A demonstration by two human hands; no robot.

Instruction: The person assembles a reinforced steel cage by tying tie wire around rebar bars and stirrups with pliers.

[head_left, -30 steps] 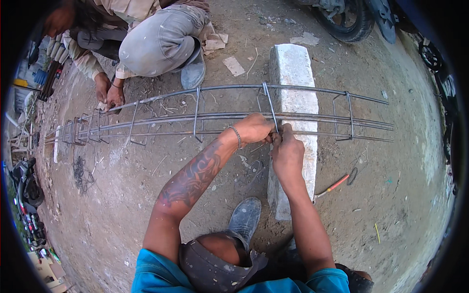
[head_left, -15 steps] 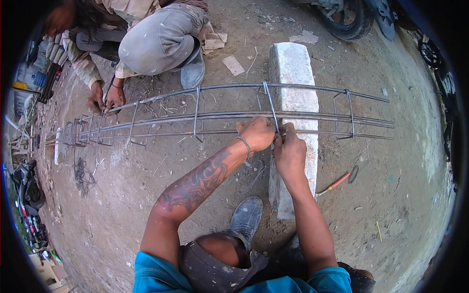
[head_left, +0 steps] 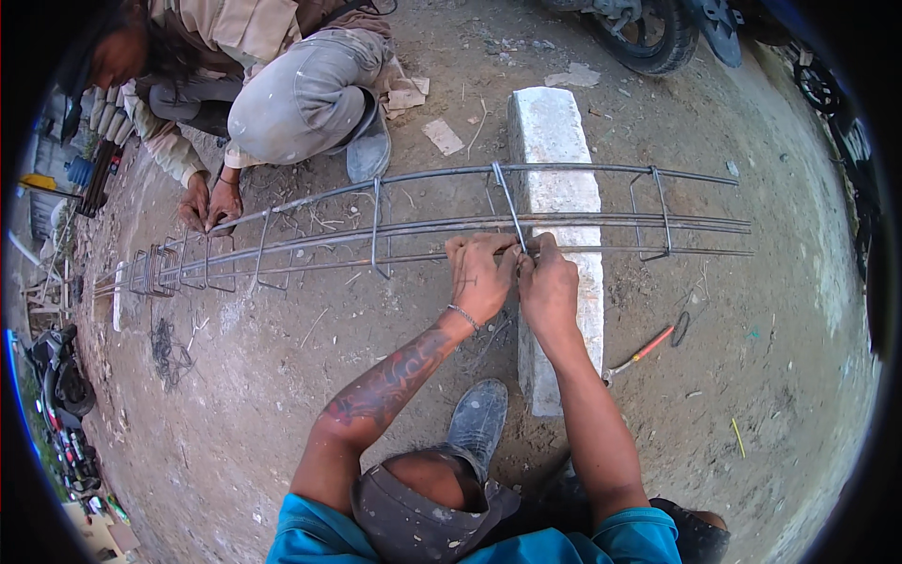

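Observation:
A long cage of steel bars (head_left: 427, 226) with bent wire stirrups stretches from left to right in front of me. My left hand (head_left: 481, 277) curls its fingers over the near bar, close to a bright stirrup (head_left: 508, 205). Against it, my right hand (head_left: 549, 287) is closed in a pinch at the lower corner of that stirrup. The two thumbs almost meet there; whatever lies between the fingertips is too small or hidden to make out. Pincers (head_left: 644, 351) with red-orange handles lie on the ground to the right.
Under the cage's right part lies a long white block (head_left: 556, 348). A co-worker (head_left: 301, 99) crouches at the far left, both hands (head_left: 214, 202) on the far bar. Tangled thin wire (head_left: 169, 352) lies at left. A motorcycle wheel (head_left: 648, 42) stands at the back.
My left hand has turned and come slightly down and left, its fingers now over the near bar. The right hand stays at the stirrup corner. The whole view has shifted slightly.

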